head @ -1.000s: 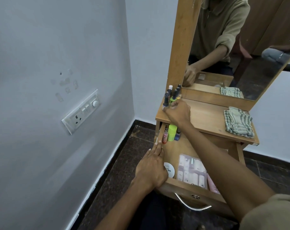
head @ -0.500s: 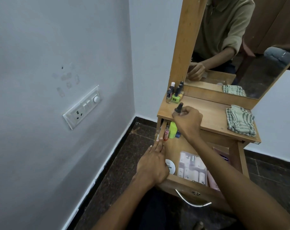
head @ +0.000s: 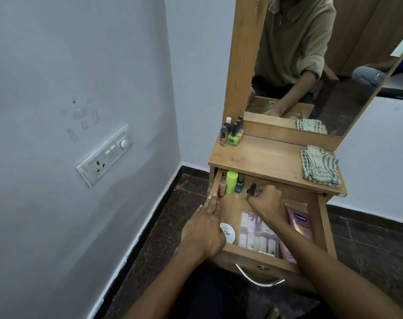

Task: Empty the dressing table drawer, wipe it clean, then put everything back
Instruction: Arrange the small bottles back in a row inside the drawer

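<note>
a small bottle is being put back in the drawer

the drawer (head: 253,255) of the dressing table (head: 265,157) is pulled out. the right hand (head: 266,200) is inside it, near the back. its fingers are curled around a small dark-capped bottle (head: 251,189), which is pinched tight. the bottle is held just beside the blue bottle (head: 239,184), the green tube (head: 231,182) and the pink tube (head: 222,188), which are lined up at the back left of the drawer. whether the bottle is touching the drawer floor cannot be told.

the left hand (head: 205,229) is laid flat on the left side wall of the drawer, with its fingers straight and together. nothing is held in it. the drawer looks to be kept steady this way.

in the front of the drawer a round white tin (head: 228,233), a clear pack of little bottles (head: 258,234) and a pink cream tube (head: 300,223) can be seen. a few bottles (head: 231,132) are left in the top left corner of the table, and a checked cloth (head: 320,166) is lying on the right.

it looks like things are being put back, so the job seems more than half done.

to do this step well, the bottle should be set down standing up, close to the blue bottle but not bumped into it. it should be let go only when it is flat on the wood. the hand should be lifted out slowly so the row is not knocked over. the drawer should be kept steady until then.
</note>
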